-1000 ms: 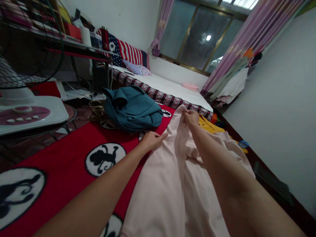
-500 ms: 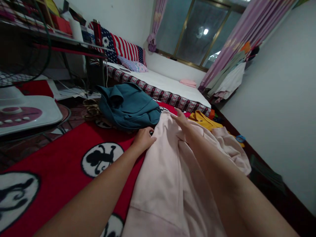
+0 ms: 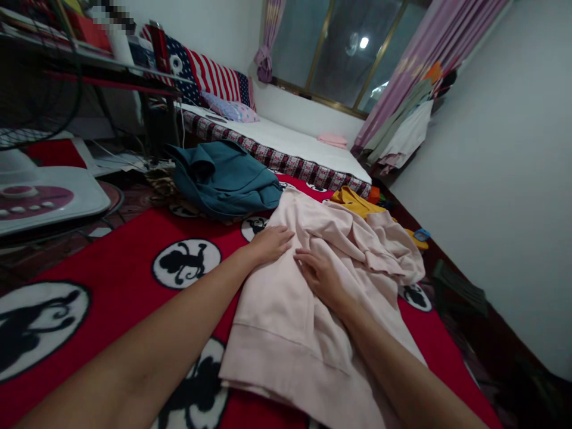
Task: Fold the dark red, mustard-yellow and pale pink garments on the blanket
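Observation:
A pale pink sweatshirt lies on the red blanket, its wide hem band toward me and a sleeve bunched at the right. My left hand rests flat on the garment's left edge, fingers stretched out. Close beside it, my right hand touches the middle of the cloth with its fingers apart and slightly bent. Beyond my left hand sits a crumpled teal garment. Yellow clothing lies behind the sweatshirt's far right part.
A bed with pillows stands at the back below the window. To the left are a cluttered desk and a fan base on a stool. Clothes hang by the curtain. A dark green stool stands at the right.
My right hand has come back toward me from the sweatshirt's far end to its middle. My left hand has moved from gripping its edge to lying flat on it. More of the hem shows.

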Motion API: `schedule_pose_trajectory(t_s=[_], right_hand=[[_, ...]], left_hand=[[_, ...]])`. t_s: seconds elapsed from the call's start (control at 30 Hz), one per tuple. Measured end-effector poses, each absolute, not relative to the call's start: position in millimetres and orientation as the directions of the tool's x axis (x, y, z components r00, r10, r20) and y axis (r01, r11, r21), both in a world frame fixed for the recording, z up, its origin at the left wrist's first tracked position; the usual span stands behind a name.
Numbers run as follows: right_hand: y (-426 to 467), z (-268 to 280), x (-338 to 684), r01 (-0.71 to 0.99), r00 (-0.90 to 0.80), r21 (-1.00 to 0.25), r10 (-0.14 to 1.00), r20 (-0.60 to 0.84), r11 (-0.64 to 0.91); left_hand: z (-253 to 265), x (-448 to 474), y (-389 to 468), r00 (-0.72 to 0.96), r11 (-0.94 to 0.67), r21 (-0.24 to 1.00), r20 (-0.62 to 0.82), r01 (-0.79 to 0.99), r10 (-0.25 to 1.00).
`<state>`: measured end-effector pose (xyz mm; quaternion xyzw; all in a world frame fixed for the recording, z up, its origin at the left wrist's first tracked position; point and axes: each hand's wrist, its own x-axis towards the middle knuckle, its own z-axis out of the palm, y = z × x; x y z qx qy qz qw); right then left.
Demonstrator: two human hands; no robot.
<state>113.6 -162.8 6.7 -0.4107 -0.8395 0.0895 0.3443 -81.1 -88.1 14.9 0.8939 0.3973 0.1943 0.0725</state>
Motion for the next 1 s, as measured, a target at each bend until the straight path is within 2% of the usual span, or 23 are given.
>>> schedule_pose_trajectory(t_s=[0.23,0.37,0.43,0.53,0.6,0.7,0.77,0.9,1.0], right_hand=[[-180,3,112,0.518,-0.448,-0.483,0.705,0.550,0.706],[-187,10,109,0.497,-0.428,-0.506,0.707,0.563,0.705],[-189,11,108,0.499,-0.427,-0.510,0.711,0.558,0.700],[-188,12,107,0.475,-0.419,-0.537,0.716,0.559,0.697],[-187,11,108,0.462,-0.381,-0.572,0.734,0.562,0.678],[-183,7,112,0.504,-0.229,-0.638,0.802,0.552,0.583],[-178,3,117,0.533,-0.070,-0.694,0.843,0.533,0.483],[-164,-9,129,0.396,0.241,-0.857,0.864,0.442,0.328],[-156,-15,134,0.264,0.346,-0.926,0.869,0.352,0.270]], left_hand=[[10,-88,-100,0.637,-0.647,0.160,0.114,0.746,0.763],[39,-96,-114,0.691,-0.697,0.097,0.089,0.711,0.717],[60,-95,-122,0.697,-0.698,0.042,0.027,0.715,0.716],[84,-82,-133,0.618,-0.621,-0.036,-0.072,0.783,0.783],[86,-69,-136,0.555,-0.556,-0.015,-0.030,0.831,0.831],[63,-55,-133,0.509,-0.532,0.124,0.173,0.838,0.843],[38,-54,-124,0.478,-0.522,0.183,0.237,0.833,0.846],[6,-61,-104,0.381,-0.420,0.229,0.197,0.878,0.903],[11,-60,-89,0.322,-0.360,0.252,0.183,0.898,0.929]])
